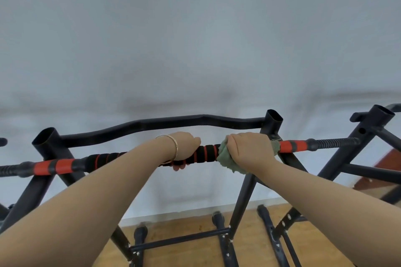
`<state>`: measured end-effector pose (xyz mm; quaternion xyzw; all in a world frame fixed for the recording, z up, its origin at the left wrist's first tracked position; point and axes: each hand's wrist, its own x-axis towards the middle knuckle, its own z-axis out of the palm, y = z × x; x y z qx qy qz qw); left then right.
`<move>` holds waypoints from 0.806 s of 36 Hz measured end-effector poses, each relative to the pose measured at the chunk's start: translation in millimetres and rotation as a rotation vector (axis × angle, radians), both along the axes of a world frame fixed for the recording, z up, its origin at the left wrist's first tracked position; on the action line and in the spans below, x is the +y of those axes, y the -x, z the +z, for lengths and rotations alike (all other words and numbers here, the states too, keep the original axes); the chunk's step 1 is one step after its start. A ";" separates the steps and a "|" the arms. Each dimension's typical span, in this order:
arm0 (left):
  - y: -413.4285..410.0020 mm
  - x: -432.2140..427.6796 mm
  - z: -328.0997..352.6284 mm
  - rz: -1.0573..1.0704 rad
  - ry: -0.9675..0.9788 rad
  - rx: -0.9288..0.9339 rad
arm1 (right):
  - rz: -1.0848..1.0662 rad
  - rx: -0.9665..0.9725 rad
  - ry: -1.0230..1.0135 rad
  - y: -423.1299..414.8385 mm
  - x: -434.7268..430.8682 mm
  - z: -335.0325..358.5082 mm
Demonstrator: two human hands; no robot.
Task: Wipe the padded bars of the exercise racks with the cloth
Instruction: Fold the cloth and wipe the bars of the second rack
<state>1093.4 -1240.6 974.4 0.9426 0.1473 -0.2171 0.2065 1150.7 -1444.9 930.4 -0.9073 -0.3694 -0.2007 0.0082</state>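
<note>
Right hand (249,149) is clamped over the green cloth (225,158), fingers curled round it, and the cloth is bunched round the padded bar (208,151), with a loose corner hanging below the wrist. Left hand (185,147), the one with a thin bangle (174,147), is wrapped bare round the same bar just to the left; you can see the fingertips poking out underneath. Only a short bit of black foam with red stripes shows between the two hands.

The thing that matters here: the bar runs straight across in front of the person, left to right, climbing a little toward the right. So any wipe has to slide along that line, not toward or away from the body. Going right, the cloth hand has a free run over the red grip section (291,146) and onto the ribbed end (338,142). Going left, it bumps into the left hand almost at once, so I'd guess that hand has to shift before the striped foam and the far red section (54,166) get done.

Further out, the bar sits across the black rack's uprights (272,123), with a wavy top bar (162,124) behind it. A second rack (368,136) stands to the right, and there's wooden floor (184,230) below.
</note>
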 end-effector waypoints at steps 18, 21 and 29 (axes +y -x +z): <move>6.2 31.7 -14.4 -0.296 -0.540 -0.604 | -0.114 0.389 -0.053 -16.3 25.5 33.8; 6.8 51.3 -6.5 -0.150 -0.394 -0.613 | -0.061 0.333 -0.254 -4.7 26.6 31.4; 35.9 71.7 -12.4 -0.379 -0.697 -0.366 | -0.007 0.386 -0.521 30.7 72.0 41.5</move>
